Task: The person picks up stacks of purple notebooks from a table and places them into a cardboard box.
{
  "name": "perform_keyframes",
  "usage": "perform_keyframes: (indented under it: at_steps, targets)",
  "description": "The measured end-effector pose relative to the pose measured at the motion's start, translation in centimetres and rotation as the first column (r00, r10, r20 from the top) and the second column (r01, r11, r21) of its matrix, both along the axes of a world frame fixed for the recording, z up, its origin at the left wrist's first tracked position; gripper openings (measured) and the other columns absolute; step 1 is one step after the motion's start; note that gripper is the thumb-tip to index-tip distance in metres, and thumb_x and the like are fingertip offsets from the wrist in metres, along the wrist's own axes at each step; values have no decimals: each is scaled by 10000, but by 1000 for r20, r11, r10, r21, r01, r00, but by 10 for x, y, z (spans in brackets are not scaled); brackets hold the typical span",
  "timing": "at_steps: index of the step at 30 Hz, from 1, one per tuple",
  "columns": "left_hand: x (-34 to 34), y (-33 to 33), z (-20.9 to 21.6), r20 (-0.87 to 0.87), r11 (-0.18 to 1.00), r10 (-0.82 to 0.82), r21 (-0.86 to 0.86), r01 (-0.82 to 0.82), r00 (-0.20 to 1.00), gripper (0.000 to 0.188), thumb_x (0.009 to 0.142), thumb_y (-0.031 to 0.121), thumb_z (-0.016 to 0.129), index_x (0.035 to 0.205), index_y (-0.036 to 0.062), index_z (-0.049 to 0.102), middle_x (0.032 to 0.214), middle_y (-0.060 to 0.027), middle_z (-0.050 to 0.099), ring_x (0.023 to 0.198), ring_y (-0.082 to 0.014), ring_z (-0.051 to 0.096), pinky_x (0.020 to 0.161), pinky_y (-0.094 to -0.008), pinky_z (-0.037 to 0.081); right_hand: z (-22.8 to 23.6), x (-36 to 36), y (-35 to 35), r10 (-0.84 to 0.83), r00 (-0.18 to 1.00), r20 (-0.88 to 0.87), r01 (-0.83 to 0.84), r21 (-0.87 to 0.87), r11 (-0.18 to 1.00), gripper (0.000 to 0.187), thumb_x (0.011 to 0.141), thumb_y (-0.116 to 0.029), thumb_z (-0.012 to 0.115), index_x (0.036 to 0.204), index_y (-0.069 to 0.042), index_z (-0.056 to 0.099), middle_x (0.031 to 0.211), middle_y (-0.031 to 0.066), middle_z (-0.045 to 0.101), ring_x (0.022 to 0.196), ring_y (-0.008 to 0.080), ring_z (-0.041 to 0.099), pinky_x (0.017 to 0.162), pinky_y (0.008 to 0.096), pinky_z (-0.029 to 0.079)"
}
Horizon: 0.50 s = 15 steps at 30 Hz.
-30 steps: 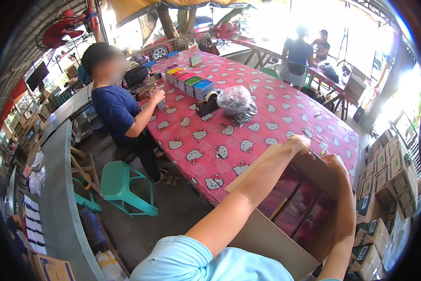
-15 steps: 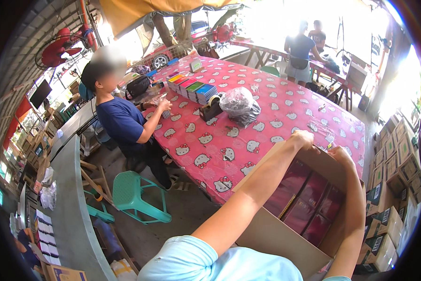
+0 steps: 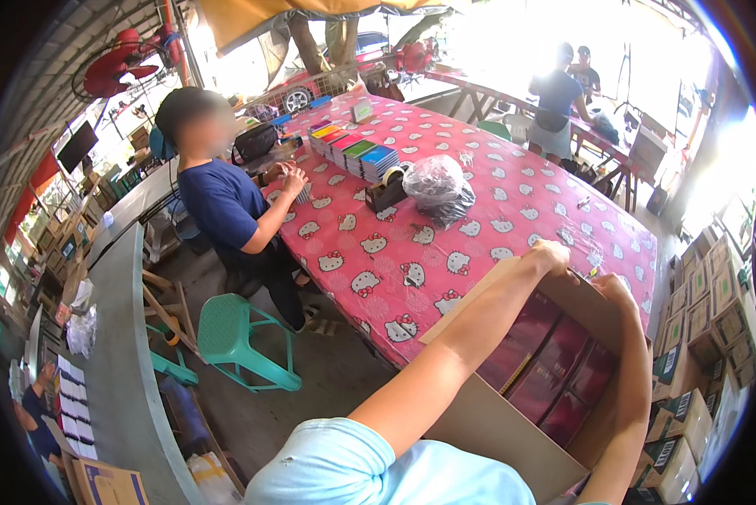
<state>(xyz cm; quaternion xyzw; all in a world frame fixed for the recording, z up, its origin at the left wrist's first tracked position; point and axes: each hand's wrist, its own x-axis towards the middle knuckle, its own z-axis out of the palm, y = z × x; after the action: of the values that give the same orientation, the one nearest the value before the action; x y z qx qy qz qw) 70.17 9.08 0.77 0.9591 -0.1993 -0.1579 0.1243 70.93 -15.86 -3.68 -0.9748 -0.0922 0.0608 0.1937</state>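
A large open cardboard box (image 3: 500,417) stands in front of me at the near edge of the table. Dark red packages (image 3: 555,370) with shiny wrapping are packed inside it in rows. My left arm reaches across the box, and my left hand (image 3: 551,256) is closed over its far rim. On the same far side, a little to the right, my right hand (image 3: 615,291) grips the rim too. The fingertips of both hands are partly hidden by the cardboard.
A pink patterned tablecloth (image 3: 513,202) covers the table. On it are stacked colourful notebooks (image 3: 353,156), a tape dispenser (image 3: 385,194) and a plastic bag (image 3: 439,187). A co-worker (image 3: 226,202) stands left, near a green stool (image 3: 235,332). Stacked cartons (image 3: 689,337) line the right.
The view has shifted slightly. My hands stay on the box's far rim, with little change in their grip. The co-worker's hands have come closer together over the table.
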Motion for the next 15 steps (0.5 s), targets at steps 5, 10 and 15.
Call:
perform_keyframes:
  at_steps: [5,10,15]
  targets:
    - [4,-8,-6,18,999,26,43,-27,999,723,740,744,631,1163,161,696,1151,-99,688,1077,-272,651,902,-442,529,5,-13,3,-39,998,53,36,55,998,273,791,-276,698,889,-22,720,821,218,688,753,291,685,726,400,513]
    - [17,-2,-21,39,998,23,52,-25,999,735,740,753,621,1141,142,704,1130,-95,697,1059,-276,658,891,-445,531,9,-11,11,-26,998,55,25,23,999,308,790,-283,714,964,-30,727,858,238,693,792,299,702,747,395,523]
    - [17,-8,-20,45,999,-14,35,12,999,761,725,770,616,1136,135,706,1131,-96,697,1075,-276,651,892,-444,528,8,-13,5,-60,997,54,59,22,998,326,780,-296,730,955,-21,726,852,237,696,794,287,706,742,394,525]
